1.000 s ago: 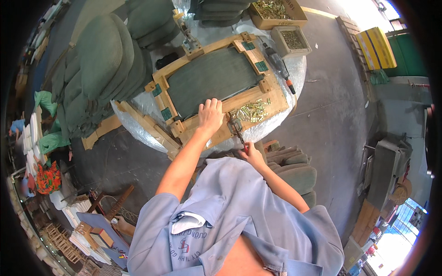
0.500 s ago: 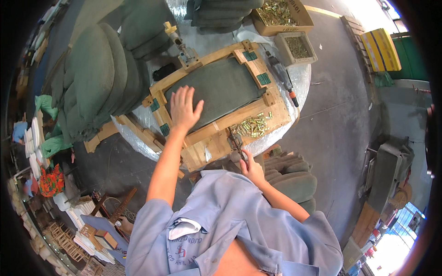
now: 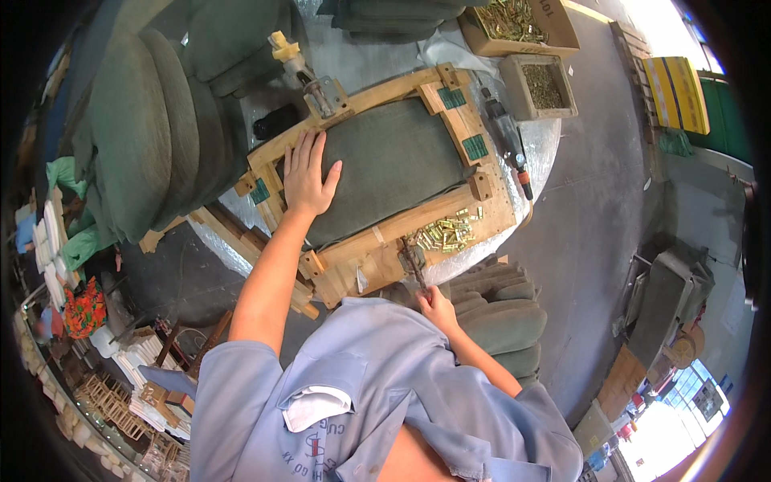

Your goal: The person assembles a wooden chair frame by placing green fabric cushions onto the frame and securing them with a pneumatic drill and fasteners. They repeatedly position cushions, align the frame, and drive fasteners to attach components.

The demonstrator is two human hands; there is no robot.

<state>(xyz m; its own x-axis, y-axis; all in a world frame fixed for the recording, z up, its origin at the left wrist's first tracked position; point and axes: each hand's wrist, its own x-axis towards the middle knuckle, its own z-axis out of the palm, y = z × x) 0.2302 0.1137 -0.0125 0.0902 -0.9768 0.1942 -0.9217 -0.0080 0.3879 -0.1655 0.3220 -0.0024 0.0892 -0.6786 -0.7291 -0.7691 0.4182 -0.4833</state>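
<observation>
A dark green fabric-covered panel lies inside a wooden frame jig on the table. My left hand is spread flat over the panel's left end, its fingertips by the jig's far bar. At the near bar, my right hand is closed around the handle of a metal toggle clamp. A second toggle clamp with a yellow end piece stands at the far bar. Small brass-coloured metal fittings lie in a loose pile on the board right of the near clamp.
A power screwdriver lies right of the jig. Beyond it stand a tray of small parts and a cardboard box of fittings. Green padded panels are stacked at left, with more cushions below the table's near edge.
My left hand has slid toward the far bar. My right hand has drawn the near clamp's handle toward me. The whole view has shifted slightly.
</observation>
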